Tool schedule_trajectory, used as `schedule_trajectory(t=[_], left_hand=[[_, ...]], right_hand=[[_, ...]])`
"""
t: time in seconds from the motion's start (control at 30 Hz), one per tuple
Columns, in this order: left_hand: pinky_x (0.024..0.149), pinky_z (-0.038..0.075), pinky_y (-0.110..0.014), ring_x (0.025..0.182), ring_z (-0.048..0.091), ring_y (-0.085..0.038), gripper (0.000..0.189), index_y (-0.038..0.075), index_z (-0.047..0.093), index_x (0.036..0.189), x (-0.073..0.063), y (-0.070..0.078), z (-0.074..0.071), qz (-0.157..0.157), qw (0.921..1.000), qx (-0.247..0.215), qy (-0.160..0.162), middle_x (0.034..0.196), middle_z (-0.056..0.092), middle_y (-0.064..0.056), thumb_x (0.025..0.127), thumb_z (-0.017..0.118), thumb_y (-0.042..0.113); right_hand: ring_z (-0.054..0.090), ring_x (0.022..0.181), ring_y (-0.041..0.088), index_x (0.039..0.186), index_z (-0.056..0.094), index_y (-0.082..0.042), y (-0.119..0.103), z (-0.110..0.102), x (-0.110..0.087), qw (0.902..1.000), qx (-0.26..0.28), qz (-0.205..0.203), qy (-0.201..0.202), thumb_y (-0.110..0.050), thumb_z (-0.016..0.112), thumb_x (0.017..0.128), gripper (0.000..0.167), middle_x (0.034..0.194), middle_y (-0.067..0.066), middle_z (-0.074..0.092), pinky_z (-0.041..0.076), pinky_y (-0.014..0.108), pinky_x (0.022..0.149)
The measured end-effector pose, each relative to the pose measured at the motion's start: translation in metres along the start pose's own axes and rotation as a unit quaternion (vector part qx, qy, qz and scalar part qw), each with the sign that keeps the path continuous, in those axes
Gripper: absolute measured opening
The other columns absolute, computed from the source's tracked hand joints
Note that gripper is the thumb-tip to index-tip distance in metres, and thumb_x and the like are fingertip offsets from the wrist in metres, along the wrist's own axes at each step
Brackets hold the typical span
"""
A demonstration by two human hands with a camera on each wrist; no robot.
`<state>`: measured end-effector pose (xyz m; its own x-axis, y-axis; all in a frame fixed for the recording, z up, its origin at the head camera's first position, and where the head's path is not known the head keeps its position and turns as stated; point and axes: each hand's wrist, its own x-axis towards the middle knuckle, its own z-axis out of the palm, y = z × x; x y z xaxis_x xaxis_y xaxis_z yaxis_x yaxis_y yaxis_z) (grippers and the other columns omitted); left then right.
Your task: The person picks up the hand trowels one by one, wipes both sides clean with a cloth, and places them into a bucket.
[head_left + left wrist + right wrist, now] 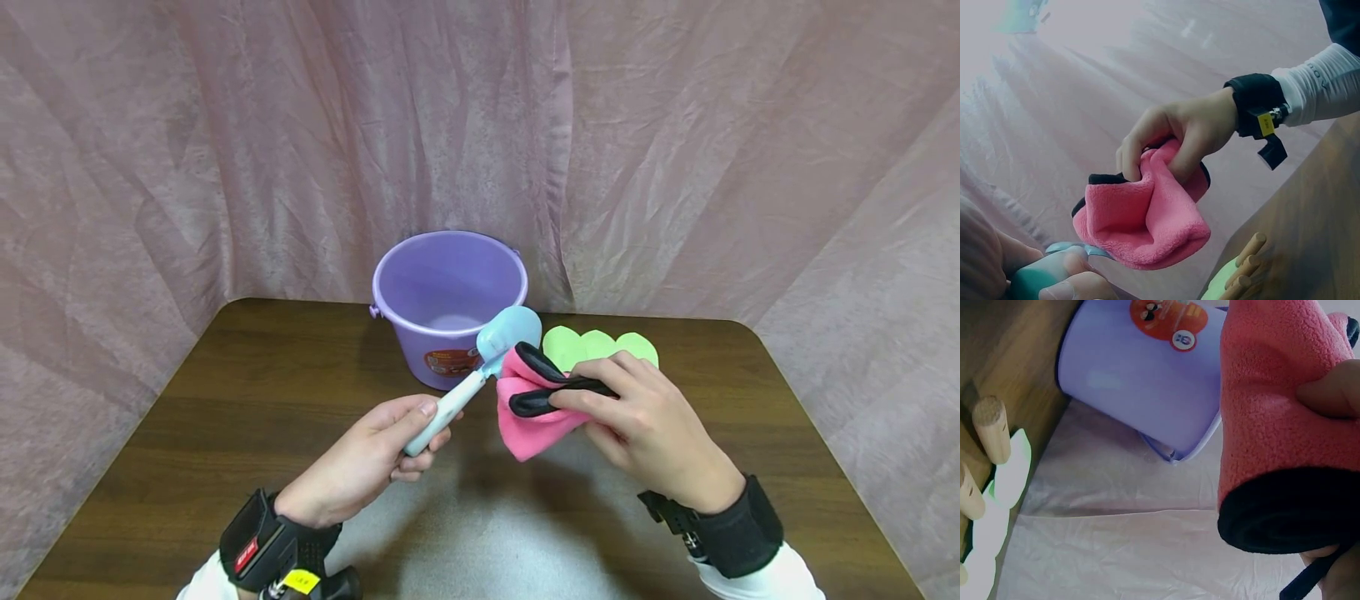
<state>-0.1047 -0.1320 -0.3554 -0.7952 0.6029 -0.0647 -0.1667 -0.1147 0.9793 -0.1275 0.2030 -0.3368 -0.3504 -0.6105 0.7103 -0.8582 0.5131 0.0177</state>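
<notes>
My left hand [397, 437] grips the white handle of a toy shovel [510, 332], its light blue scoop tilted up in front of the bucket. A folded pink cloth with black edging [525, 429] is pinched between the thumb and fingers of my right hand [645, 417]. The cloth [1166, 237] hangs right beside the shovel's neck; whether they touch I cannot tell. In the right wrist view the cloth [1272, 412] fills the right side, with a thumb pressed into it. Only part of my left hand [991, 250] shows in the left wrist view.
Behind the shovel a purple bucket [405, 287] with an orange sticker stands upright on the wooden table [285, 400]. To its right lies a light green scalloped piece [562, 346], with several wooden pegs [991, 428] beside it. A pink curtain [675, 167] hangs behind the table.
</notes>
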Motion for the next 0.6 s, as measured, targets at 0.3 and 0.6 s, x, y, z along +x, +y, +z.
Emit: schedule_trajectory(t=[0.3,0.6], left_hand=[[0.061,0.031,-0.021,0.064,0.036,-0.009,0.039,-0.002,0.058,0.126,-0.0002,0.0000,0.0018,-0.007,0.9999,0.013,0.008,0.090,0.048,-0.004,0.117,0.040,0.032],[0.061,0.031,-0.021,0.063,0.035,-0.008,0.039,-0.002,0.059,0.126,-0.0004,0.0004,0.0031,-0.009,0.9996,0.021,0.014,0.091,0.049,-0.003,0.117,0.042,0.032]], right_hand=[[0.060,0.087,0.024,0.113,0.080,-0.020,-0.0004,-0.0016,0.0002,0.9995,0.028,0.010,0.012,-0.010,0.053,0.094,0.034,0.112,0.005,0.071,0.045,0.036,0.077],[0.062,0.090,0.025,0.113,0.080,-0.016,0.0049,-0.0046,-0.0014,0.9989,0.020,0.036,0.023,-0.007,0.056,0.087,0.036,0.115,0.007,0.071,0.045,0.034,0.078]])
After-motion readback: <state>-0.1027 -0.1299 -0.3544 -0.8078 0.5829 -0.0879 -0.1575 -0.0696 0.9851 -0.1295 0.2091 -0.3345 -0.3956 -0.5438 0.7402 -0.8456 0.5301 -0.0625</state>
